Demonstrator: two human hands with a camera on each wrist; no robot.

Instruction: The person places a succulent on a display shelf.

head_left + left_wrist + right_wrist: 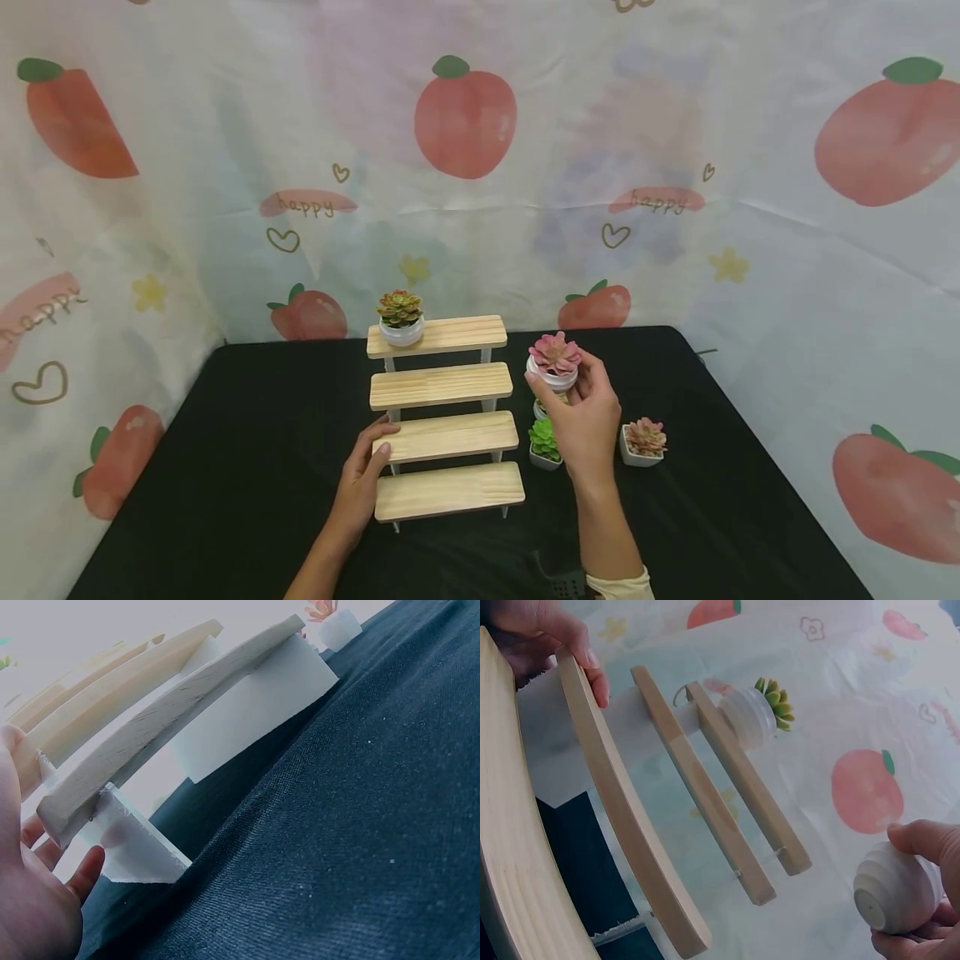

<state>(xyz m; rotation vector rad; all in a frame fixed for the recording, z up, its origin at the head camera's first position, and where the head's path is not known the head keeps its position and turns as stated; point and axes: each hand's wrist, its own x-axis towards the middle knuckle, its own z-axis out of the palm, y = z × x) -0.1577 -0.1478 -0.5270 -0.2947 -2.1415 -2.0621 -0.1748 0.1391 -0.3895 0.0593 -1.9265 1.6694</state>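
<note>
A tiered display stand with several pale wooden shelves on white legs stands on the black cloth. My left hand grips the left end of its second shelf from the front, thumb on top. In the left wrist view, fingers of the left hand show beside the stand's left end. To the right of the upper shelves, my right hand holds a pink artificial succulent by its round white pot, raised off the cloth. On the top shelf's left end sits a green-orange succulent in a round white pot.
Right of the stand, a bright green succulent in a white pot sits on the black cloth. Behind it, another potted plant is partly hidden by the right hand. A pinkish succulent stands farther right. Fruit-printed fabric hangs behind.
</note>
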